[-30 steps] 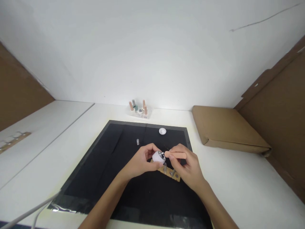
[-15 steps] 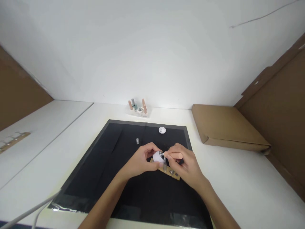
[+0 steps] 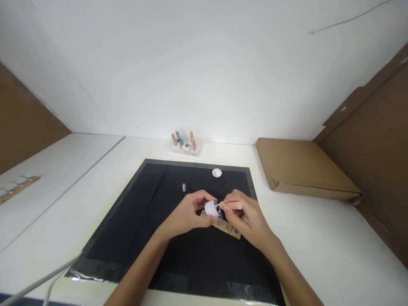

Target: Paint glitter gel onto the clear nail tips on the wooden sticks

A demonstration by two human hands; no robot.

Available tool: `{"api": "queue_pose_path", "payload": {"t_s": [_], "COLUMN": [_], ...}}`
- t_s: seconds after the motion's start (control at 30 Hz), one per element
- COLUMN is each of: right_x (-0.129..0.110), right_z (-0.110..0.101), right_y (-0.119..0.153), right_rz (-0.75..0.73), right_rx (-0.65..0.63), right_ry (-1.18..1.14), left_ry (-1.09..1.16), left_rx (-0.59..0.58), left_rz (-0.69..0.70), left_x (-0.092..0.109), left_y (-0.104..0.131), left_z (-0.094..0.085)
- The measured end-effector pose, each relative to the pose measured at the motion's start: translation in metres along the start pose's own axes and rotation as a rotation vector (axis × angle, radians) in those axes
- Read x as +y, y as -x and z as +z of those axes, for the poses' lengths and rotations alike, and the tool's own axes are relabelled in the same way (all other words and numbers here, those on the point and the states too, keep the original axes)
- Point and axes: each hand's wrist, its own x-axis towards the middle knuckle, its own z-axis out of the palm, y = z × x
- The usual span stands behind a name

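My left hand (image 3: 190, 213) is closed around a small white round container (image 3: 211, 208), with its dark opening facing right. In my right hand (image 3: 250, 219) is a tool with a peach handle (image 3: 234, 205), its thin tip at the container's opening. Beneath my hands a yellowish strip (image 3: 235, 232) with small metallic and clear parts lies on the black mat (image 3: 153, 191). Farther back on the mat sit a white round lid or dish (image 3: 217, 173) and a small clear piece (image 3: 184, 187).
A clear holder (image 3: 195, 152) with several peach-handled and grey tools stands near the wall. At right is a brown cardboard box (image 3: 306, 168). A wooden strip with metal hooks (image 3: 22, 187) lies far left; a white cable (image 3: 47, 278) runs at lower left.
The peach handle in my right hand has turned slightly and its end has shifted a little to the left. Both hands remain in nearly the same place.
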Motion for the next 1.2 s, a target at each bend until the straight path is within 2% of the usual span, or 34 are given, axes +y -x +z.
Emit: {"api": "queue_pose_path", "payload": {"t_s": [0.27, 0.43, 0.63, 0.77, 1.2], "right_x": [0.0034, 0.0043, 0.0009, 0.0005, 0.0028], "right_z": [0.0014, 0.0012, -0.0005, -0.0009, -0.0008], "right_y": [0.0006, 0.0011, -0.0004, -0.0009, 0.0002], "right_rz": [0.028, -0.024, -0.081, -0.133, -0.051], "right_rx": [-0.003, 0.013, 0.006, 0.017, 0.002], "right_ry": [-0.074, -0.154, -0.082, -0.037, -0.111], "left_ry": [-0.008, 0.081, 0.110, 0.151, 0.149], "left_rx": [-0.003, -0.010, -0.009, -0.005, -0.020], "left_rz": [0.051, 0.040, -0.020, 0.009, 0.026], "left_x": [-0.0006, 0.0032, 0.0017, -0.0001, 0.0017], "left_y": [-0.0007, -0.0006, -0.0009, -0.0019, -0.0026], "left_z": [-0.0026, -0.0018, -0.0024, -0.0025, -0.0010]}}
